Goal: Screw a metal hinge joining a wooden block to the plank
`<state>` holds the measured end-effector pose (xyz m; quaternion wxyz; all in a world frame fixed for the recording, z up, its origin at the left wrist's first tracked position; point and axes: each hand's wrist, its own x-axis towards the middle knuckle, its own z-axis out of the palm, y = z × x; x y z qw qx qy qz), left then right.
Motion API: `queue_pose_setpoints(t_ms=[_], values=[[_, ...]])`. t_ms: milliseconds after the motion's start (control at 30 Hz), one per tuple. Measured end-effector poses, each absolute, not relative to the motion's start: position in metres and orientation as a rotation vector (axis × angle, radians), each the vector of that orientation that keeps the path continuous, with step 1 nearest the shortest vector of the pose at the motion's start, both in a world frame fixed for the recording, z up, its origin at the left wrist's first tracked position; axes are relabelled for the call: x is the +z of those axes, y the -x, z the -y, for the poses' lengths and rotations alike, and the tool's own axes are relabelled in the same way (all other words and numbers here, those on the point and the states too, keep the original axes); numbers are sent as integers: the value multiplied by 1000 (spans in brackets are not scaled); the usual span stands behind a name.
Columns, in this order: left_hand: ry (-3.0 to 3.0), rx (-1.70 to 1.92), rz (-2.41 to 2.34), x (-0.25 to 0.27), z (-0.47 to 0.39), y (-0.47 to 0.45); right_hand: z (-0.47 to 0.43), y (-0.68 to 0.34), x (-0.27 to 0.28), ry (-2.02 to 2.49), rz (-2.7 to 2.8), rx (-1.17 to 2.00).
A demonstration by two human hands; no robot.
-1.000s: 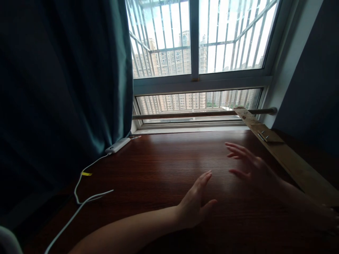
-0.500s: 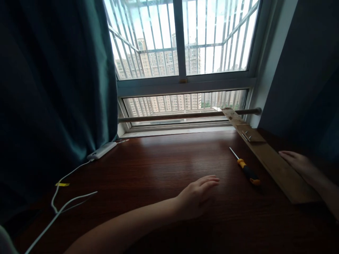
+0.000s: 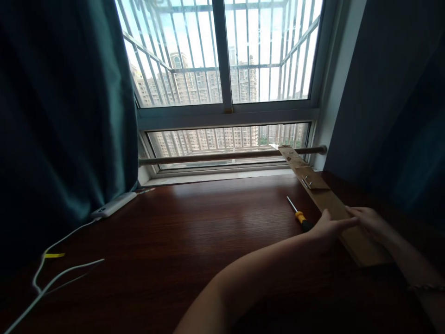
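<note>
A long brown board (image 3: 333, 202) leans at a slant, its far end up on the rail by the window. My left hand (image 3: 327, 227) reaches over the board's left edge, thumb raised and fingers stretched across it. At the right edge lies my right hand (image 3: 371, 222), fingers extended onto the board; its thumb is hidden. Several small metal pins or screws (image 3: 307, 182) sit on a short piece (image 3: 320, 183) partway up the board. A screwdriver (image 3: 299, 216) with a yellow and black handle lies left of the board, its handle end hidden behind my left hand.
The dark red-brown wooden surface (image 3: 194, 222) runs up to the window sill. A rail (image 3: 208, 157) crosses low in front of the barred window. At left hang a dark teal curtain (image 3: 86, 116), a white power strip (image 3: 114, 205) below it and a white cable (image 3: 69, 271).
My left hand has moved right, from the bare surface to the board, covering part of the screwdriver. My right hand has come further onto the board. The view has turned slightly right.
</note>
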<state>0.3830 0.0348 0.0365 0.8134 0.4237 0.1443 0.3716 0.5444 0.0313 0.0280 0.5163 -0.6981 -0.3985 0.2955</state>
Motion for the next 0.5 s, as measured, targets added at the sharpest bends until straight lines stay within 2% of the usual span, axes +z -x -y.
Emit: queue_pose_setpoints(t_ms=[100, 233, 500], values=[[-873, 830, -380, 32, -34, -390, -30, -544, 30, 1655, 896, 944], [-785, 859, -353, 34, -37, -389, -28, -538, 37, 1675, 846, 970], [-608, 902, -442, 38, -48, -356, -16, -510, 60, 1710, 723, 755]])
